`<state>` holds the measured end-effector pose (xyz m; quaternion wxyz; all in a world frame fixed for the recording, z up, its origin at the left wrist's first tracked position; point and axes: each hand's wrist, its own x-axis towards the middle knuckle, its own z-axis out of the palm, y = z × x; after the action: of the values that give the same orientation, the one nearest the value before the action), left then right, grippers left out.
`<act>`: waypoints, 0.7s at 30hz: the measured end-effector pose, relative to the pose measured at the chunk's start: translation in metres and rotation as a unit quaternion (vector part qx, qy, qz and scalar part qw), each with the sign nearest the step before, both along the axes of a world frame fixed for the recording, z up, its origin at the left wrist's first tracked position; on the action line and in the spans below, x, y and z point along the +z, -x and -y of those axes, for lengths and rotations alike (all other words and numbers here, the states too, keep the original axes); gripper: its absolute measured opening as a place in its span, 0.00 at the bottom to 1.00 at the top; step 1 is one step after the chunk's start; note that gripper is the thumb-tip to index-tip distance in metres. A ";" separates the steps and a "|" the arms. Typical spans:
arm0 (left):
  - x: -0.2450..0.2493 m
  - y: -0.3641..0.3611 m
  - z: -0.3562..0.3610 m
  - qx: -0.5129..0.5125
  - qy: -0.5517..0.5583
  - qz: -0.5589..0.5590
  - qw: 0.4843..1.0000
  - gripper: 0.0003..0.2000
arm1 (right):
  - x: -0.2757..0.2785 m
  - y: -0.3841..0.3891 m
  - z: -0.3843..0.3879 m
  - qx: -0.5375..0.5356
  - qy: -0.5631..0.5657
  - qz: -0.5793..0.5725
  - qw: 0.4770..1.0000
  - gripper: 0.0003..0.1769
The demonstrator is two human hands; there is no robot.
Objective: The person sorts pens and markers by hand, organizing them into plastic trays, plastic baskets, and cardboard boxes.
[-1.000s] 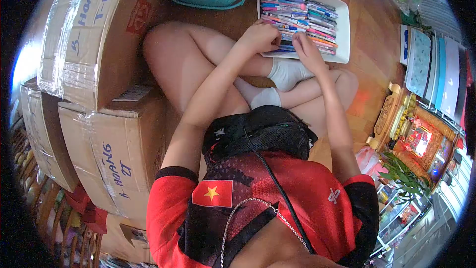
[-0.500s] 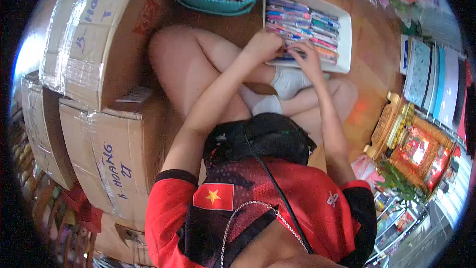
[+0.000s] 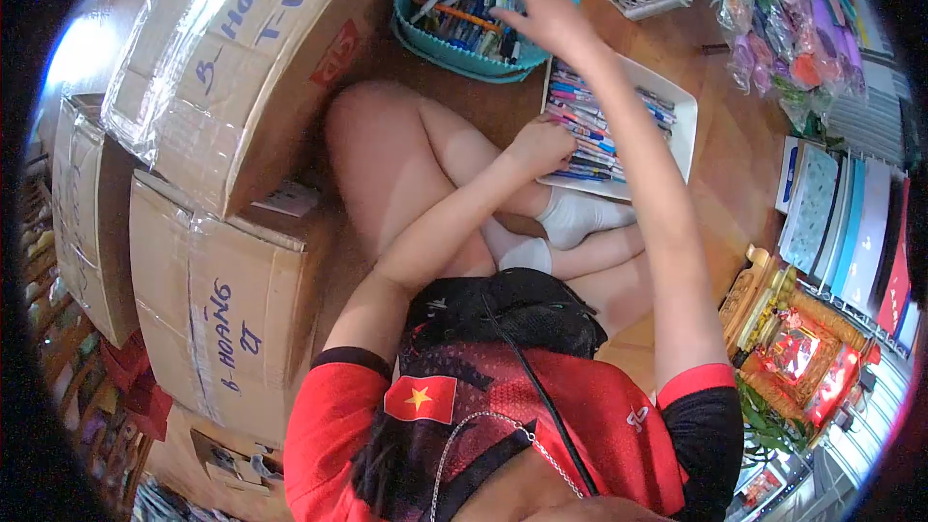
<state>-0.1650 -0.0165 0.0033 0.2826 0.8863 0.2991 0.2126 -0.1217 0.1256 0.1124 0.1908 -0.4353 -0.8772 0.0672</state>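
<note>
Legs are crossed on the wooden floor (image 3: 737,159), so the white tray (image 3: 686,140) sits close by the socks (image 3: 570,217), easy to reach. Left hand (image 3: 541,147) rests curled on the tray pens (image 3: 594,130), which lie in neat rows; I cannot tell if its grip holds one. Farther off, right hand (image 3: 536,2) hangs over the teal basket (image 3: 425,34) of loose pens (image 3: 462,8), grip wide, fingers spread.

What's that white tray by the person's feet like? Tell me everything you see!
The white tray is a shallow rectangle with a low rim, looks like plastic, and lies flat on the wooden floor just past the white socks. Colourful pens lie packed side by side in it. The left hand rests on its near corner; the right arm passes over it.
</note>
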 end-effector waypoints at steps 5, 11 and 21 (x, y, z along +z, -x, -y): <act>0.002 0.000 -0.001 -0.015 0.026 -0.022 0.999 0.07 | -0.025 0.034 -0.046 0.022 -0.056 0.125 0.990 0.33; -0.011 -0.007 -0.001 -0.002 -0.016 -0.008 1.000 0.09 | -0.041 0.037 -0.063 0.079 -0.083 0.094 0.989 0.25; 0.003 0.001 -0.001 -0.015 0.020 -0.026 0.999 0.09 | -0.015 0.040 -0.045 0.140 -0.035 0.114 0.983 0.21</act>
<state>-0.1657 -0.0157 0.0059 0.2951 0.8903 0.2969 0.1790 -0.1618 0.1710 0.0969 0.0932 -0.3065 -0.9472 0.0125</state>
